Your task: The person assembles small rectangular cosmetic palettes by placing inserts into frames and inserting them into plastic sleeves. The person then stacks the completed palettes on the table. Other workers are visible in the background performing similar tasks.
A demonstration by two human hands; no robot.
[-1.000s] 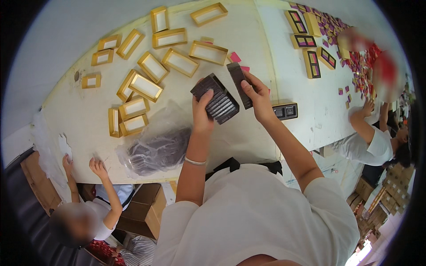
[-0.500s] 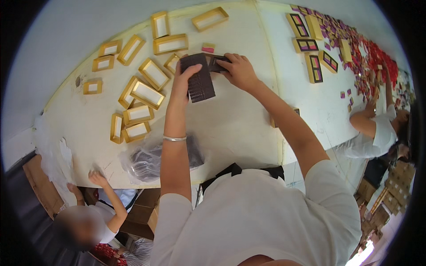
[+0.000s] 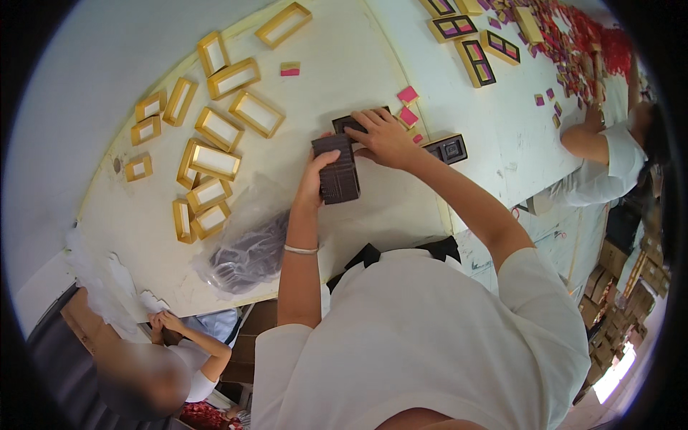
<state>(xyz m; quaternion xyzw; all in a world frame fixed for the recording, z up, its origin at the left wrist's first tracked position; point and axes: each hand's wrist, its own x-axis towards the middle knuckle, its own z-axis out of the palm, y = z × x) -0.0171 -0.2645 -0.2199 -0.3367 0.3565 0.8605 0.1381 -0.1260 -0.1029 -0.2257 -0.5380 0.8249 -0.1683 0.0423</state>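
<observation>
I'm holding what's looking like thin moulded plastic: dark tray stack [image 3: 340,178], ridged side showing a dull sheen. Single dark tray [image 3: 342,124] I'm gripping is looking like the same plastic. Gold boxes [image 3: 236,87] are reading as smooth card, satin-metallic outside, pale matt inside. Clear bag [image 3: 247,258] is showing crinkled film, throwing glossy highlights. I'm wearing a smooth, shiny metal bangle [image 3: 300,250] and a matt white cloth shirt [image 3: 430,337]. Tabletop [image 3: 344,57] is looking smooth, low-gloss. Cartons [image 3: 613,256] are showing matt brown cardboard.
</observation>
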